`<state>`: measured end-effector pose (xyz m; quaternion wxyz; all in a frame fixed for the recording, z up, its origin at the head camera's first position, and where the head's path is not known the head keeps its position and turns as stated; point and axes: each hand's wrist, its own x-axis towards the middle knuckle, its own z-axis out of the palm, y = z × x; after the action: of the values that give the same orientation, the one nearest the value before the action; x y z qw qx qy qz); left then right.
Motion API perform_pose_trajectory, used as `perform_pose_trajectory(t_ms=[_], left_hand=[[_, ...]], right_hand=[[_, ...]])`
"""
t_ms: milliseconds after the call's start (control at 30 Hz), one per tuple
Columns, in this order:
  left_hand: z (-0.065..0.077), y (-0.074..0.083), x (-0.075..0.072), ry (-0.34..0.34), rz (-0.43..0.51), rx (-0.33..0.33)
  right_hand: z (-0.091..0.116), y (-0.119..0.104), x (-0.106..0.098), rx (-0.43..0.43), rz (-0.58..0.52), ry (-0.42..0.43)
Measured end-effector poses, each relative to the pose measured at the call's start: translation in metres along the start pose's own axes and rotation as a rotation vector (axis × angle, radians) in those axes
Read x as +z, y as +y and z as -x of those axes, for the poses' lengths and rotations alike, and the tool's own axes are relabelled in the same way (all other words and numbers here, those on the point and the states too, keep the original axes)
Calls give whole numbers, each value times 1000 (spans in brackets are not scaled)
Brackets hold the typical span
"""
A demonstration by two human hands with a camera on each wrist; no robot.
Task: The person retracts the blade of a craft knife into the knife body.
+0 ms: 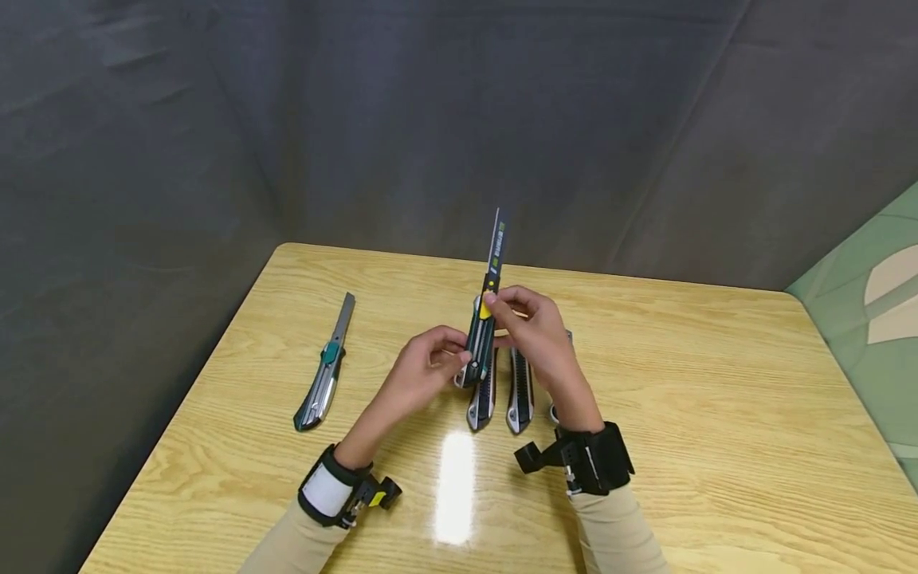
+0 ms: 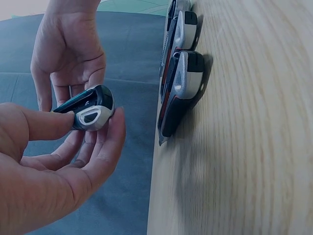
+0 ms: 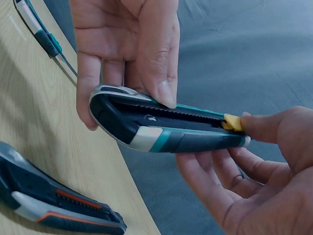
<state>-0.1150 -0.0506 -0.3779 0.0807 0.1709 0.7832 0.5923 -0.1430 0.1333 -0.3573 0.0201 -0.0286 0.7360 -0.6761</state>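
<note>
Both hands hold one utility knife above the table, its long dark printed blade part pointing away and up. My left hand pinches the rear end between thumb and fingers. With its thumb on the yellow slider, my right hand grips the front end, its fingers under the body. In the right wrist view the knife shows a dark and pale body with teal trim. The left wrist view shows its rear end close up, with a loop-shaped opening.
A teal-and-silver utility knife with its blade out lies at the left on the wooden table. Below the hands lie two more knives, one on the left and one on the right. Another is mostly hidden behind the right wrist.
</note>
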Motion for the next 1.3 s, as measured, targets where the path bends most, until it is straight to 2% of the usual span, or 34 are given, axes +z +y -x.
perform_pose_trajectory(t_ms=[167,300,633,1300], left_hand=[[8,23,-3,-9,-17,-3],[10,26,-3,-8,-26,-12],[12,26,-4,-19,-26,-24],[13,27,-6,-33,-29,-23]], right_hand=[[0,0,5,-30,22,3],[1,0,7,-37,38,9],[3,0,8,-49,33,-1],[5,-3,9,-18,28,0]])
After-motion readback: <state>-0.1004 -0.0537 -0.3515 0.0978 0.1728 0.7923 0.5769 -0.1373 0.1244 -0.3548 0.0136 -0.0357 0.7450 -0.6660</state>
